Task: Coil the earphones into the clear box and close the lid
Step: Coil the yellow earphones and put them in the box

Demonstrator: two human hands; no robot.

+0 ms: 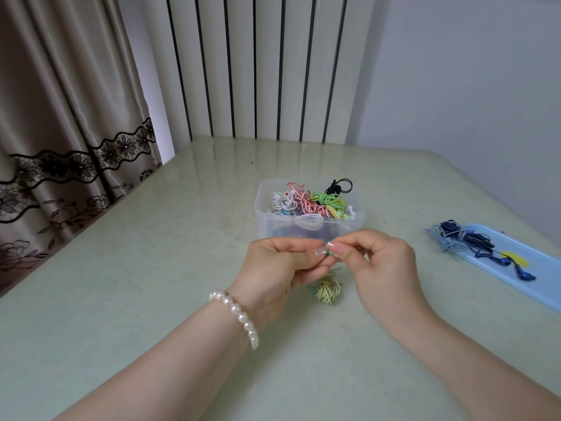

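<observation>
The fingers [321,253] of both hands meet just in front of the clear box, pinched together on a small green part of a yellow-green earphone set [326,288], most likely its plug or cable end, though too little shows to be sure; the left hand [282,262] curls thumb and forefinger round that piece, and the right hand [376,259] nips it from the other side with its thumb and forefinger, the remaining fingers folded loosely behind. The bundled cable of this set hangs below the two hands, low over the table [151,299] or resting on it; which, I cannot tell.

Beyond the hands stands the clear box [309,226], open, already holding many coiled sets in white, red-striped, green and black; so a good part of the packing looks done. Left to do, as I judge it: finish the bundle in hand and drop it in, then deal with the dark blue earphones [473,241] and a paler blue-grey bundle lying on the light blue lid [540,287] well to the right; that tray-like piece seems to be the lid, so closing cannot come until it is cleared.

Both forearms reach in from the near edge and converge, wrists raised off the table, palms turned inward toward each other; a pearl bracelet [239,314] circles the left wrist.
</observation>
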